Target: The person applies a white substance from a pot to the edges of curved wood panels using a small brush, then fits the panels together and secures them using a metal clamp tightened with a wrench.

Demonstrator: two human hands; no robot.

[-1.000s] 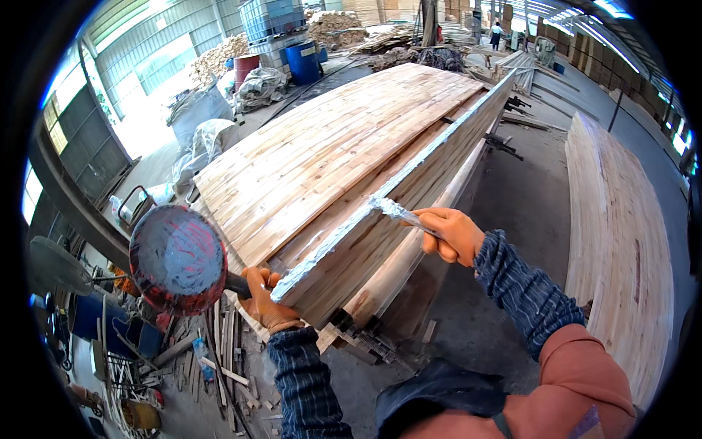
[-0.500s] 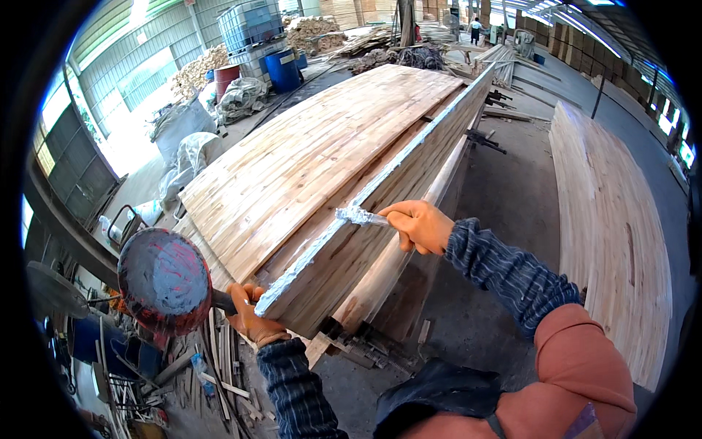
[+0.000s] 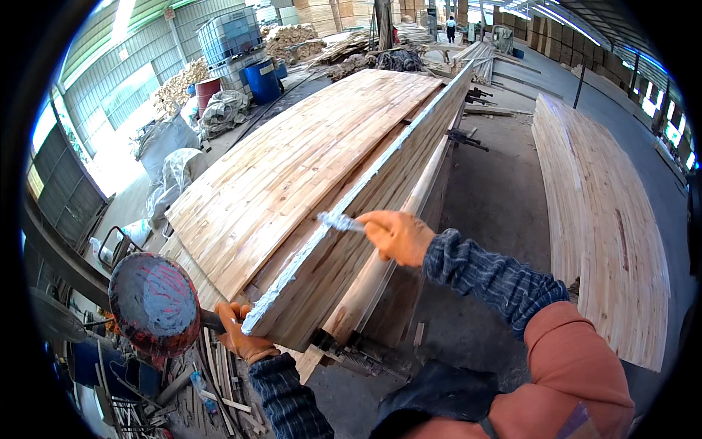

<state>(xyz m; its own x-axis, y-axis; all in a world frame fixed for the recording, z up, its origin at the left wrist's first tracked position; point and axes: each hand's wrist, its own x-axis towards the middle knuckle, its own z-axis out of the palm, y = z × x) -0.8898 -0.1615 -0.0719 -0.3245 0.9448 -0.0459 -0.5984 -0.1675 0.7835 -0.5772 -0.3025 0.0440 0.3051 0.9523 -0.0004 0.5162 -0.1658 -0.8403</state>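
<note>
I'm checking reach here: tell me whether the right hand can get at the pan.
Probably yes: the right hand holds a paste-coated tool, and although the board on edge lies between it and the pan, the space above that board looks open.

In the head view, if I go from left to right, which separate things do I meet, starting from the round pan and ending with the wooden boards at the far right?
Round pan → left-hand grip → paste-covered tool → right-hand grip → wooden boards at the far right.
</note>
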